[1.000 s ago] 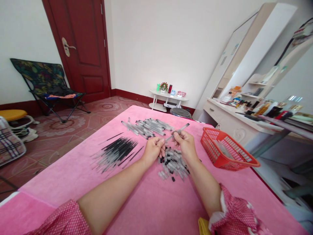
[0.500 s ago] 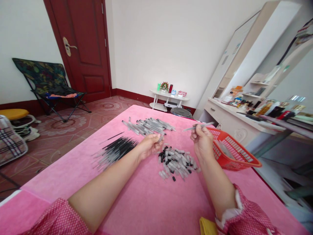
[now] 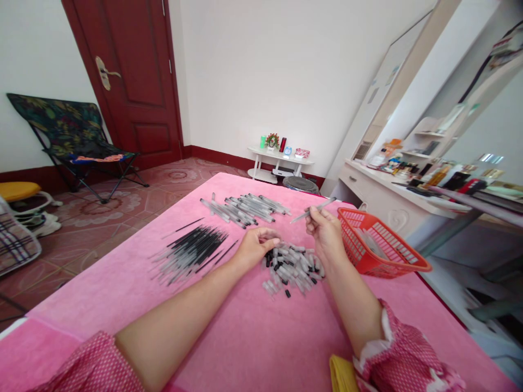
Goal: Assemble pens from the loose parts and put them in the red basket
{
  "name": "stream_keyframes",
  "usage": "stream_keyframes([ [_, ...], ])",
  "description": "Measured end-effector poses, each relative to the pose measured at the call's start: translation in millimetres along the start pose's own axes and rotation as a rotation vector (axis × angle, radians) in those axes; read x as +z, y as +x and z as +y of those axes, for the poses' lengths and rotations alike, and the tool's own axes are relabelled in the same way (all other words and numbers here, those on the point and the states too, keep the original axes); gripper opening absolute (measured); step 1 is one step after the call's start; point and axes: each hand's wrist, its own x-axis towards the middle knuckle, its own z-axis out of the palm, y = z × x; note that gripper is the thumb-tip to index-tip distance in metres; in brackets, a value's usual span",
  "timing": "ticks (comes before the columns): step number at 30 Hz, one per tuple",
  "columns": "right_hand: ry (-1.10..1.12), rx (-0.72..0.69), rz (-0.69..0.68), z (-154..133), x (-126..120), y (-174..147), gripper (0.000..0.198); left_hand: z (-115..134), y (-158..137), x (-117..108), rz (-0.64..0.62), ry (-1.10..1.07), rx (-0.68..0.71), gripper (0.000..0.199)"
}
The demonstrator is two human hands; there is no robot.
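Over the far left edge of a heap of clear and black pen caps [image 3: 300,267] is my left hand [image 3: 255,247], fingers stretched and thumb a little apart, with nothing visible between them. My right hand [image 3: 326,231], closed, grips a slim clear pen [image 3: 327,203] above the table, its tip pointing left and down. Beyond my left hand lie several clear pen barrels [image 3: 245,208] in a loose row. To its left is a spread of thin pen refills [image 3: 196,250] with dark and pale lengths.
A red plastic basket [image 3: 382,267] with some clear pieces inside stands right of my right hand. Pink cloth covers the table [image 3: 237,343]. A yellow item [image 3: 342,374] lies at the front edge. A dresser [image 3: 376,185] with bottles stands at the right.
My left hand has moved down to the cap heap; the small greyish piece at its fingertips no longer shows. My right hand still holds the pen. The whole view has shifted slightly.
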Motion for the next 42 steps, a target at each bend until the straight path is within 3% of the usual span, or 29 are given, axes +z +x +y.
stream_keyframes([
  [7, -0.017, 0.01, -0.033, -1, 3, -3, 0.026, 8, -4, 10, -0.111, 0.034, 0.08, 0.034],
  [13, -0.13, 0.024, -0.089, 1, 6, -7, 0.026, 15, 0, 0, 0.026, 0.035, 0.132, 0.043],
  [17, -0.3, 0.017, -0.253, -1, 10, -13, 0.026, 20, 4, -8, 0.143, -0.002, 0.204, 0.037],
  [20, -0.337, 0.103, -0.404, -7, 15, -18, 0.026, 26, 6, -14, 0.207, -0.009, 0.219, 0.035],
  [25, -0.273, 0.361, -0.651, -16, 17, -26, 0.027, 31, 8, -23, 0.177, 0.034, 0.309, 0.046],
  [29, -0.194, 0.468, -0.777, -16, 17, -29, 0.028, 32, 7, -26, 0.163, 0.09, 0.304, 0.034],
  [38, -0.031, 0.523, -0.825, -17, 19, -31, 0.026, 31, 7, -26, 0.207, 0.093, 0.288, 0.022],
  [42, 0.046, 0.47, -0.722, -15, 21, -31, 0.032, 27, 8, -24, 0.237, -0.054, 0.181, 0.019],
])
